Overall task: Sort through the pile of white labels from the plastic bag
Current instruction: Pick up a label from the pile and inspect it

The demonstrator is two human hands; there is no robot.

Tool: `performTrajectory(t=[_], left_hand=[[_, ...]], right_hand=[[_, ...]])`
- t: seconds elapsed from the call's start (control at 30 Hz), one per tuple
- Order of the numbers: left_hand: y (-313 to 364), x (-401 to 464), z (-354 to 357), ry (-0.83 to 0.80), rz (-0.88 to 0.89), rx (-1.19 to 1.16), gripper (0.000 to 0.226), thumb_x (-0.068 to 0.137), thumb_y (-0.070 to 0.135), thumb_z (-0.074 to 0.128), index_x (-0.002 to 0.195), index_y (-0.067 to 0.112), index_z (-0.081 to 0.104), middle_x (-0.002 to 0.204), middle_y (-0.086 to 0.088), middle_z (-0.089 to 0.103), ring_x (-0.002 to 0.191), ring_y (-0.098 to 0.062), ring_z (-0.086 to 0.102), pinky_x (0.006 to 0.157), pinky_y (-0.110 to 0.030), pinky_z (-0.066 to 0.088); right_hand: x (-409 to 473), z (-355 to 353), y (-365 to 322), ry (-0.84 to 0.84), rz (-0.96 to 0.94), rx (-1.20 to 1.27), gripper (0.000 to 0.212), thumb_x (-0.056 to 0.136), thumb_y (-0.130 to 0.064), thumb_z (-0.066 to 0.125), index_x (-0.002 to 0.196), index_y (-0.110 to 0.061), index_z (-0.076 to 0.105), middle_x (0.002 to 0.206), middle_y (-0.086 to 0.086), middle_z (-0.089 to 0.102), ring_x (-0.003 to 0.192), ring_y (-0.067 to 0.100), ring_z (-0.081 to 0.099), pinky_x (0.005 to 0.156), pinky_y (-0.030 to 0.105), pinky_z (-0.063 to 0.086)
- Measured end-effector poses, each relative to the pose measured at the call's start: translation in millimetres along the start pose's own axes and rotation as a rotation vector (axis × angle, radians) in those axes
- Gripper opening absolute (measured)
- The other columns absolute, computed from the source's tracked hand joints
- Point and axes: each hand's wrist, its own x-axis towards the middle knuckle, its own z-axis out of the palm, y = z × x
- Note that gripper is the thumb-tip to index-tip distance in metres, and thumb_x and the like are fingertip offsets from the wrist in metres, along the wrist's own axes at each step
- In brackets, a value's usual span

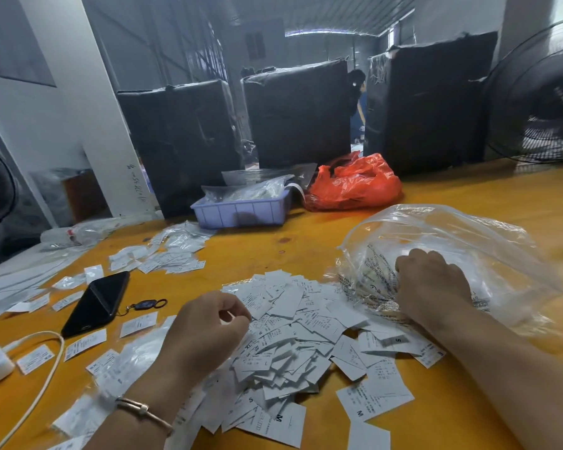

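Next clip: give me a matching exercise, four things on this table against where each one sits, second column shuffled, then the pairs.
Things:
1. black smartphone
2. crumpled red plastic bag
3. lilac plastic tray
4. clear plastic bag

Places:
A. under the right hand
B. far side, just right of the tray
C. left of the white label pile
D. far side, holding clear packets

Pairs: 1-C, 2-B, 3-D, 4-A

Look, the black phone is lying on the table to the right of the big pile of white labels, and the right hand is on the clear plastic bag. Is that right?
Not quite. The head view shows the black phone lying on the table to the left of the pile of white labels, not the right. The rest holds: the right hand is on the clear plastic bag.
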Motion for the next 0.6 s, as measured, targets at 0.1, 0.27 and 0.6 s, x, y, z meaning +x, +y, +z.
performTrajectory(t=[0.1, 0.27, 0.6], left_hand=[[1, -4, 5, -0.043, 0.067, -0.03, 0.022, 0.08, 0.015, 0.065, 0.068, 0.033, 0.071, 0.082, 0.016, 0.066, 0.081, 0.005, 0.057, 0.073, -0.029, 0.05], [0, -4, 6, -0.07, 0.095, -0.03, 0.022, 0.082, 0.017, 0.065, 0.07, 0.035, 0.071, 0.085, 0.015, 0.067, 0.085, -0.002, 0.06, 0.081, -0.037, 0.053], [1, -4, 8, -0.068, 0.192, -0.143, 0.016, 0.086, 0.026, 0.072, 0.096, 0.038, 0.069, 0.102, 0.022, 0.065, 0.096, 0.008, 0.057, 0.085, -0.028, 0.052]], right_hand=[[1, 0, 1, 0.055, 0.016, 0.123, 0.026, 0.084, -0.001, 0.048, 0.102, -0.009, 0.064, 0.104, 0.008, 0.061, 0.098, 0.028, 0.055, 0.079, 0.034, 0.046], [0, -2, -2, 0.236, -0.002, 0.325, 0.028, 0.08, 0.011, 0.051, 0.095, -0.003, 0.071, 0.095, 0.016, 0.07, 0.088, 0.035, 0.062, 0.071, 0.039, 0.052], [-19, -34, -29, -0.01, -0.105, 1.412, 0.015, 0.073, -0.002, 0.076, 0.08, -0.015, 0.074, 0.075, 0.003, 0.073, 0.063, 0.013, 0.064, 0.058, 0.02, 0.051]])
